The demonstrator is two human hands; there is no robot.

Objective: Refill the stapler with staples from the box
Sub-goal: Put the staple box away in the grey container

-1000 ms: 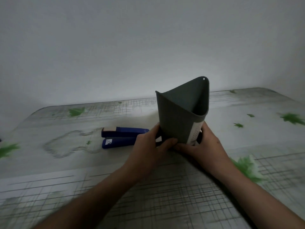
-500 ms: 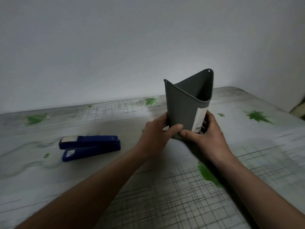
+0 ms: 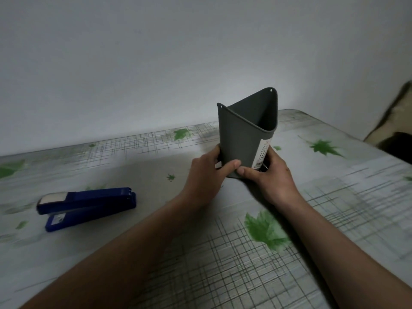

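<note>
Right, both hands are up at the middle of the frame, wrapped round the base of a tall dark grey plastic container [image 3: 240,139]. The left hand [image 3: 207,175] grips its left side, thumb laid across the front face, fingers curled behind. The right hand [image 3: 273,177] grips the right side, thumb pressed low on the front, its tip just beside the left thumb. The container stands upright, open at the top, with a small hole near the rim on each side. A white label [image 3: 264,153] with print too small to read runs down its right side, just above the right hand. A small white bit peeks out between the left fingers and the container wall; what it is, I cannot tell.

Now the blue plastic stapler [image 3: 87,205]: it lies flat at the lower left of the frame, well apart from the left hand, with neither hand touching it. Its hinged end points toward the middle of the frame, its two arms are slightly parted at the left end, and a pale patch sits on the top arm there.

Everything rests on a counter [image 3: 334,197] covered in a pale cloth with grey grid lines and green leaves. Behind it, a plain white wall [image 3: 156,63] fills the upper frame.
</note>
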